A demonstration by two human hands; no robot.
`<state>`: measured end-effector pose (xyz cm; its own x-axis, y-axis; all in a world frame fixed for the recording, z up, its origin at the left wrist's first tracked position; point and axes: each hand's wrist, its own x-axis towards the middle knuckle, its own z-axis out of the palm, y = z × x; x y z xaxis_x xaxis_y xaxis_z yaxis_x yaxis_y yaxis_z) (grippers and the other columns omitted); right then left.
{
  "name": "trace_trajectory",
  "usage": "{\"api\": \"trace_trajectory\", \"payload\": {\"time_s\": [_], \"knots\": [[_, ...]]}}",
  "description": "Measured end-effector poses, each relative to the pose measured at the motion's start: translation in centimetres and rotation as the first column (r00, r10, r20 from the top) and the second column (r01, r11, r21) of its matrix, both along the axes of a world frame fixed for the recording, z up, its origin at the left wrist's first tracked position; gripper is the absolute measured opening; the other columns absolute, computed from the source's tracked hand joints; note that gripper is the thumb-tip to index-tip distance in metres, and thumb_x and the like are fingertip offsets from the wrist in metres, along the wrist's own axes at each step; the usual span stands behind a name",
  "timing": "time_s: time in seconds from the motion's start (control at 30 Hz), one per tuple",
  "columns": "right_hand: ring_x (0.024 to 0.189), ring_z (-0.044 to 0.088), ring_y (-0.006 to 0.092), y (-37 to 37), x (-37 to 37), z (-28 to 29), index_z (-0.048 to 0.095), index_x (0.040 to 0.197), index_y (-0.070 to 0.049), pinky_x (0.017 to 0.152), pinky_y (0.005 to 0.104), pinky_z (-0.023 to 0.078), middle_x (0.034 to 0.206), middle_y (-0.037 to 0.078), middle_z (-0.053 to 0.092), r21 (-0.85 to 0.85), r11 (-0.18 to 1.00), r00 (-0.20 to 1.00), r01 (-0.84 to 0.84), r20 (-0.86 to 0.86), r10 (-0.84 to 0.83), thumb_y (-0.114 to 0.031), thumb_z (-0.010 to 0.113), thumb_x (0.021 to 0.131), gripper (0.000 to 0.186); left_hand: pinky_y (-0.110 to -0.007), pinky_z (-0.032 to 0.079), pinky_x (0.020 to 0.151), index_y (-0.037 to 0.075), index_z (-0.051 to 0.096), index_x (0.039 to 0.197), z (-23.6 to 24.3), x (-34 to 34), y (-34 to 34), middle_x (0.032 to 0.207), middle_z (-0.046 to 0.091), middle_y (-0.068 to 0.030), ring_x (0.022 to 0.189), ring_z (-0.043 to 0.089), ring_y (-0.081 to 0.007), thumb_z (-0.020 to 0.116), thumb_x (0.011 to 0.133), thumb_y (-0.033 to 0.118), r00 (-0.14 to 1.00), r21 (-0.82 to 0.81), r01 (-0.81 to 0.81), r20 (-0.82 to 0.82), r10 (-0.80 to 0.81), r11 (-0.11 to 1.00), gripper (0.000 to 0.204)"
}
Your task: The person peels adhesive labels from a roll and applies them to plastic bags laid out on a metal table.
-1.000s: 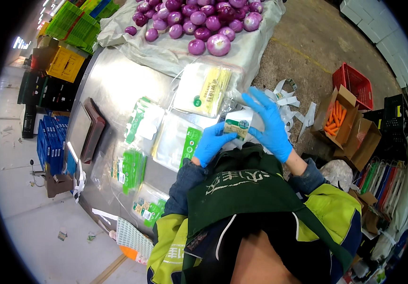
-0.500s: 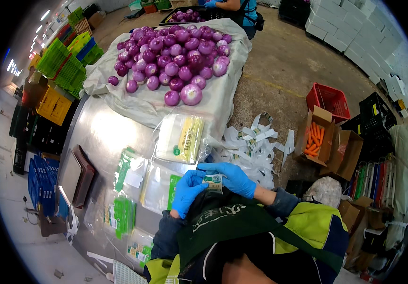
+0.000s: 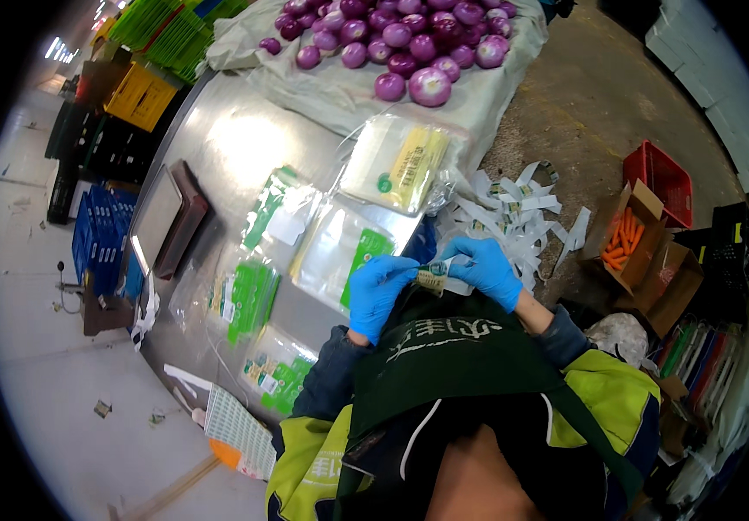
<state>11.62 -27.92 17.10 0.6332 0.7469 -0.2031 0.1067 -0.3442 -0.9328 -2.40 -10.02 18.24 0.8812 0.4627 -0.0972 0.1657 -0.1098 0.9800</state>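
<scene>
Both of my hands wear blue gloves and meet over the dark green apron at the steel table's near edge [image 3: 248, 122]. My left hand [image 3: 374, 295] pinches one end of a small printed label strip [image 3: 433, 275]; my right hand [image 3: 490, 271] pinches its white other end. Just beyond them lie clear bags with green print [image 3: 366, 260] and a stack of bags with a yellow band [image 3: 392, 165]. More green-printed bags [image 3: 248, 300] lie to the left. White paper strips [image 3: 522, 208] form a tangled heap to the right of my hands.
Red onions [image 3: 392, 43] cover a cloth at the table's far end. Cartons, one holding carrots [image 3: 622, 234], and a red crate [image 3: 657, 178] stand on the floor at right. A brown-rimmed tray [image 3: 183, 221] lies at the table's left, near blue crates [image 3: 105, 234].
My right hand has come down from a raised, spread-fingered pose onto the label strip. Since half a second ago my hands have drawn slightly apart. The camera's view has tilted up and back down.
</scene>
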Motion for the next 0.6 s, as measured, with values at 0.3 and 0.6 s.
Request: {"api": "trace_trajectory", "payload": {"time_s": [0.3, 0.6], "knots": [[0.080, 0.063, 0.0148, -2.0, 2.0, -5.4, 0.067, 0.084, -0.002, 0.070, 0.0282, 0.050, 0.093, 0.007, 0.069, -0.131, 0.990, 0.966, 0.046, 0.257, -0.011, -0.014, 0.075, 0.079, 0.015, -0.025, 0.045, 0.069, 0.001, 0.062, 0.093, -8.6, -3.6, 10.5, 0.083, 0.061, -0.0021, 0.074, 0.054, -0.0110, 0.070, 0.087, 0.010, 0.657, -0.159, -0.746, -0.015, 0.754, 0.647, 0.013], [0.085, 0.067, 0.0170, 0.4, -0.2, -1.9, 0.071, 0.110, -0.007, 0.079, 0.0276, 0.052, 0.104, 0.010, 0.072, 0.186, 0.981, 0.998, 0.055, -0.033, -0.050, 0.009, 0.049, 0.075, 0.044, -0.043, 0.042, 0.095, -0.002, 0.045, 0.130, -12.4, -1.0, 8.4, 0.124, 0.050, -0.0221, 0.113, 0.050, -0.0373, 0.087, 0.063, 0.033, 0.734, 0.826, -0.312, -0.104, 0.671, 0.469, 0.086]]}}
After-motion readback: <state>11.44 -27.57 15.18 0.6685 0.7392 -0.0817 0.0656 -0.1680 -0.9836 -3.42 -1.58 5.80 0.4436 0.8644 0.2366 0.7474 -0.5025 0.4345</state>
